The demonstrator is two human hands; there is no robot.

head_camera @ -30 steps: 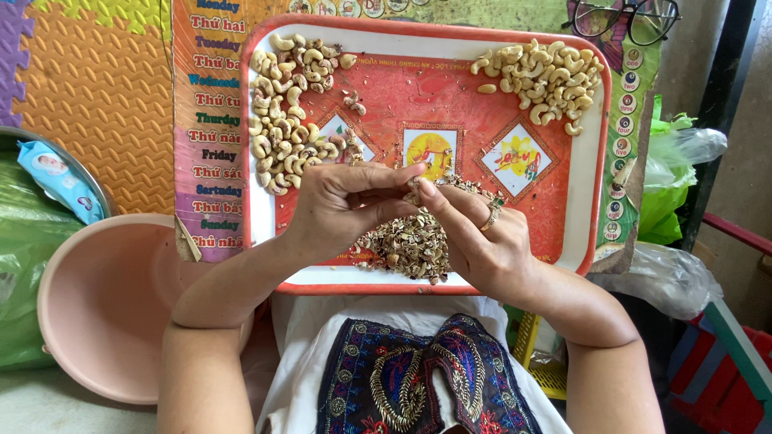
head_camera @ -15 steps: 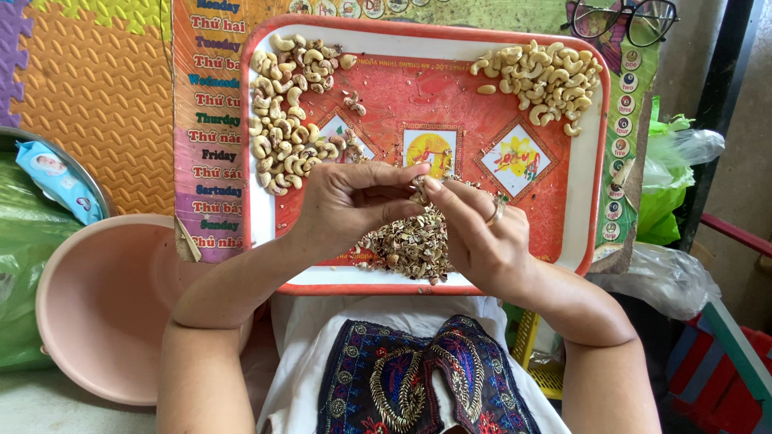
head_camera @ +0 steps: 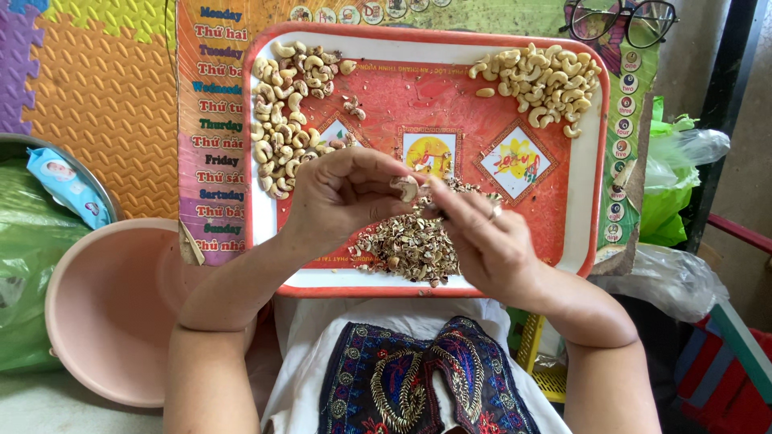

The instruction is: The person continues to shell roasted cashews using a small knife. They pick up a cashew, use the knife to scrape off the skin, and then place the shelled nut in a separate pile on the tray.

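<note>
Tray point(head_camera: 585, 201): red centre with yellow diamond pictures, white rim edged red. Cashews point(head_camera: 547, 80): pale cream. Shell scraps point(head_camera: 410, 245): brown and tan. Basin point(head_camera: 112, 309): pink. My cloth point(head_camera: 418, 378): navy, embroidered gold and red.

Both hands point(head_camera: 346, 201) point(head_camera: 482, 237) meet — fingers pinched.

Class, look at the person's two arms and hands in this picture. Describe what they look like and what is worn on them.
Both forearms are bare, with no sleeves, gloves, watch or bracelets in view. The left hand shows no jewellery. The right hand wears a ring on one finger. Nails look short and unpainted, as far as can be seen.
</note>
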